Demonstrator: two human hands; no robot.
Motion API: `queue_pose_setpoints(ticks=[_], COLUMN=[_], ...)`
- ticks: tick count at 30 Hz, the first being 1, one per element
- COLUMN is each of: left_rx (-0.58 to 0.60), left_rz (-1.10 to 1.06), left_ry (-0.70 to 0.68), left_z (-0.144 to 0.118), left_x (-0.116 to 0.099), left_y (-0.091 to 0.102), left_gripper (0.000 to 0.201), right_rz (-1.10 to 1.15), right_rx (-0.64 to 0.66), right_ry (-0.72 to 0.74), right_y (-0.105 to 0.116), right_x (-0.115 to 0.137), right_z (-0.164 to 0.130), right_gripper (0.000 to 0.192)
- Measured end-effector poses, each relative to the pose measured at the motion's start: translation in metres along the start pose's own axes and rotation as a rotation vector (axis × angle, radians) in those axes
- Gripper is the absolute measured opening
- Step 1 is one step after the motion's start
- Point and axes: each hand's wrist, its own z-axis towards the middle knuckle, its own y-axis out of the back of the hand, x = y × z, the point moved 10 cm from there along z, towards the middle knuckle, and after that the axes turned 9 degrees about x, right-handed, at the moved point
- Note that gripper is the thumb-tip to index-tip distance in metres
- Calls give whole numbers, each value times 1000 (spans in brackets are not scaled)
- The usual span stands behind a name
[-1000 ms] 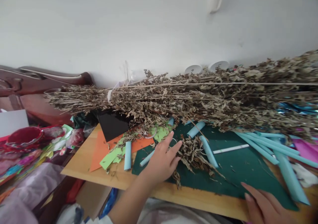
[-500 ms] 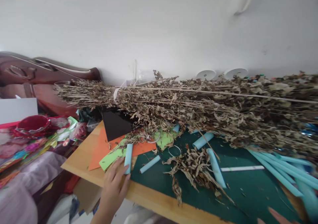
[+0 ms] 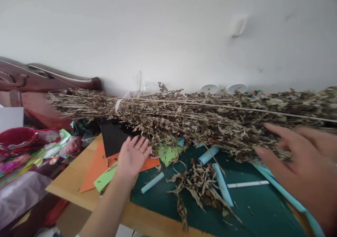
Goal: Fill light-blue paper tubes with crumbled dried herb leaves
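Observation:
My left hand is turned palm up with its fingers stretched out and nothing in it. It is over the orange paper and in front of the black sheet. A big bundle of dried leafy stalks lies across the back of the table, bound by a white band. My right hand, somewhat blurred, hovers open at the bundle's right part, index finger and thumb apart; whether it touches the leaves I cannot tell.
On the dark green mat lie a loose heap of dried leaves, short blue paper rolls and a white strip. Long blue rolls lie partly behind my right hand. A red basket stands among colourful crafts at left.
My left hand has lifted from the short blue roll at the table edge, moved forward and turned palm up. That roll no longer shows. My right hand has risen from the bottom edge to the bundle.

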Motion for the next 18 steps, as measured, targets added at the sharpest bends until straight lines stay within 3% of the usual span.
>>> queue_pose_setpoints(ticks=[1, 3, 6, 8, 11, 14, 18], left_rx=[9, -2, -30, -35, -41, -20, 91], left_rz=[-45, -111, -195, -217, -231, -247, -310], left_ry=[67, 164, 161, 157, 151, 145, 95], left_z=[8, 23, 46, 57, 67, 72, 82], left_x=[10, 27, 39, 44, 48, 52, 59], left_y=[-13, -33, -49, -55, -58, -63, -76], left_gripper=[42, 48, 49, 48, 46, 45, 49], right_rz=[75, 103, -6, -45, -73, -73, -70], right_rx=[-40, 37, 341, 424, 590, 704, 736], right_ry=[134, 283, 321, 361, 379, 371, 370], right_y=[15, 20, -18, -44, -95, -137, -157], right_x=[24, 65, 113, 142, 166, 171, 171], right_z=[26, 79, 145, 174, 195, 198, 188], right_gripper=[58, 64, 55, 56, 61, 70, 72])
